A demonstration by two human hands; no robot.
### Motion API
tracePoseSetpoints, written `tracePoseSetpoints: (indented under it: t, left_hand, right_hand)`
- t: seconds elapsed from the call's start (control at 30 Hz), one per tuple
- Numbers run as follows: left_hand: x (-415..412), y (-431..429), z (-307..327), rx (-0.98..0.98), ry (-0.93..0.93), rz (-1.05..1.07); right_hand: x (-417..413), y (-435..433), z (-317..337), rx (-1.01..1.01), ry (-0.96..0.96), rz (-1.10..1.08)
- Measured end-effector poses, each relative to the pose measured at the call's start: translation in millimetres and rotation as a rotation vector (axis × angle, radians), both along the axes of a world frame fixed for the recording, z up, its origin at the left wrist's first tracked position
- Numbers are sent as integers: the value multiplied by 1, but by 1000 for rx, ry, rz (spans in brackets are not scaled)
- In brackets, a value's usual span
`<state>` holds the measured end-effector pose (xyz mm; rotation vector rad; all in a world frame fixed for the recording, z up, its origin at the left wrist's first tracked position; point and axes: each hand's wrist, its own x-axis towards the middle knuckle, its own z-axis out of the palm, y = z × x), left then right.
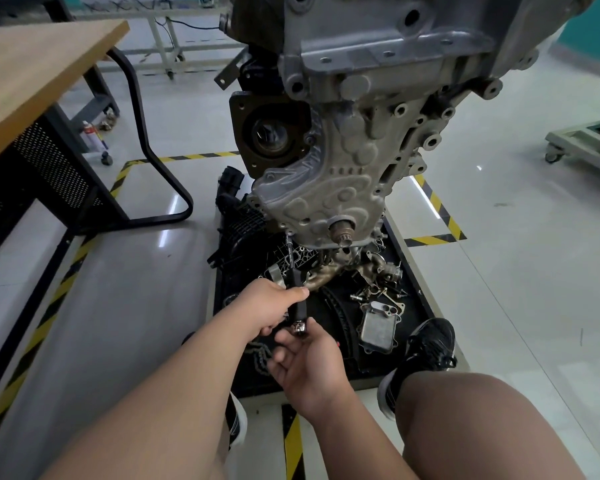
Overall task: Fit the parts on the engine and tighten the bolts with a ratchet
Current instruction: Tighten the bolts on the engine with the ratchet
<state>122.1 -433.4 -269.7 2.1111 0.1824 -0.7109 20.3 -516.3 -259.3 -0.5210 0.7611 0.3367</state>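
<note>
Below the grey cast-metal engine [343, 181], my left hand's [274, 304] grip is clamping the slim black ratchet [301, 308] reaching the engine's lower edge; my right hand's [309, 362] grip is pinching its chrome end.

Glossy grey floor [520, 237], wooden table [32, 71] left

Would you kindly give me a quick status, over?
Left hand grips black ratchet; right hand pinches its chrome end. Tip on lower bolt of grey engine cover. Nothing blocking.
</note>
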Motion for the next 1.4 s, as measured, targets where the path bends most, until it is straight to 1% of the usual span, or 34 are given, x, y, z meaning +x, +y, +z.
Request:
tracePoseSetpoints:
  t: [0.1, 0.2, 0.33, 0.47, 0.6, 0.77, 0.87, 0.93, 1.1, 1.17, 1.2, 1.27, 1.33, 1.4]
  left_hand:
    - [-1, 0, 2, 4, 7, -12]
    - [0, -2, 3, -53, 53, -13]
    - [0, -3, 4, -175, 100, 35]
    - [1, -2, 3, -179, 99, 38]
    - [0, -2, 1, -117, 73, 22]
    - [-1, -6, 2, -60, 37, 25]
    - [-1, -8, 3, -29, 16, 29]
    - [-1, -8, 3, -13, -1, 28]
    - [-3, -12, 3, 28, -45, 27]
    - [-3, -13, 4, 48, -64, 33]
    - [-3, -14, 4, 56, -70, 33]
    - [-5, -14, 5, 68, -72, 26]
    - [-6, -14, 6, 38, -38, 12]
    - [-6, -12, 6, -36, 29, 21]
  right_hand:
    - [0, 0, 1, 95, -10, -11]
    - [0, -1, 3, 144, -21, -13]
    - [1, -2, 6, 181, -37, -36]
    - [1, -2, 6, 159, -39, -26]
    - [0, -2, 4, 46, -45, 5]
    - [0, -4, 2, -116, -32, -23]
    - [-2, -4, 3, -256, -58, 7]
    - [-4, -6, 4, -417, -100, 38]
    - [-9, -5, 0, -942, -248, 187]
    - [-10, -4, -1, -1060, -288, 222]
    - [-9, -4, -1, -1083, -290, 225]
    - [-8, -5, -1, -1067, -271, 215]
    - [-6, -7, -2, -966, -239, 187]
    - [-4, -9, -2, -802, -185, 125]
